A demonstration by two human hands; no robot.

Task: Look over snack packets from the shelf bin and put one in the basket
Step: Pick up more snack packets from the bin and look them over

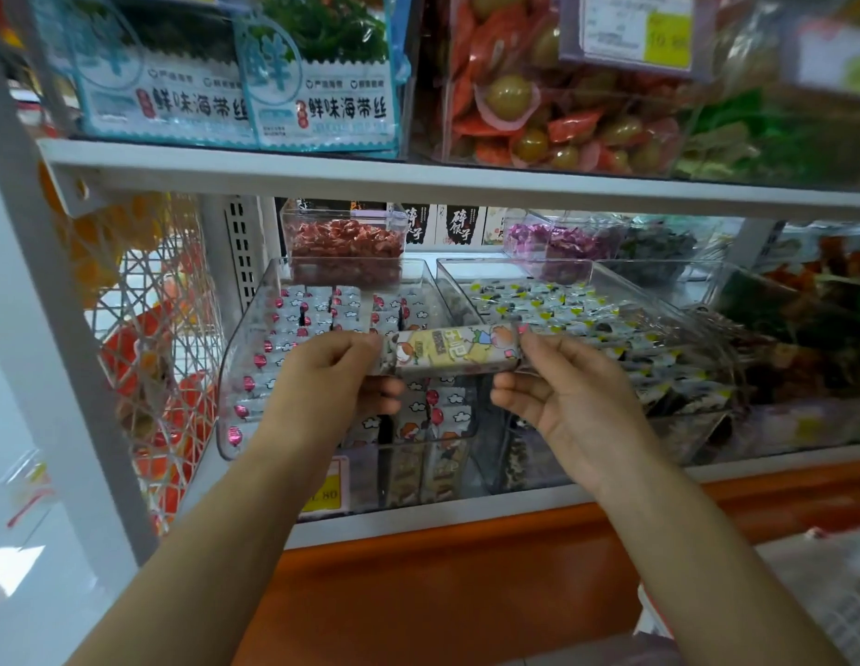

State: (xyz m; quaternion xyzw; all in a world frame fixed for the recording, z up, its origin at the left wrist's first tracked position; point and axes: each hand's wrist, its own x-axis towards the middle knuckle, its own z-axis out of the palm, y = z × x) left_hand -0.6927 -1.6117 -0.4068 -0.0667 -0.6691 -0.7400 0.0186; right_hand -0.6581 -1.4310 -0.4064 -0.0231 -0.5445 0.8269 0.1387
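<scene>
Left grip (331, 377) pinches one end of the snack packet (454, 350), right grip (577, 401) the other; we hold it level above the shelf bin's (240, 358) front edge. Step: inspection. Next we need the basket, which isn't clearly in view.

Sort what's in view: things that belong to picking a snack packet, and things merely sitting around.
Job: long cartoon-printed snack packet, pinched at its ends by left hand and right hand; clear plastic bin of red-dotted packets behind it.
Bystanders: blue-and-white seaweed bags; clear tub of red sweets; clear bin of yellow-marked packets.
</scene>
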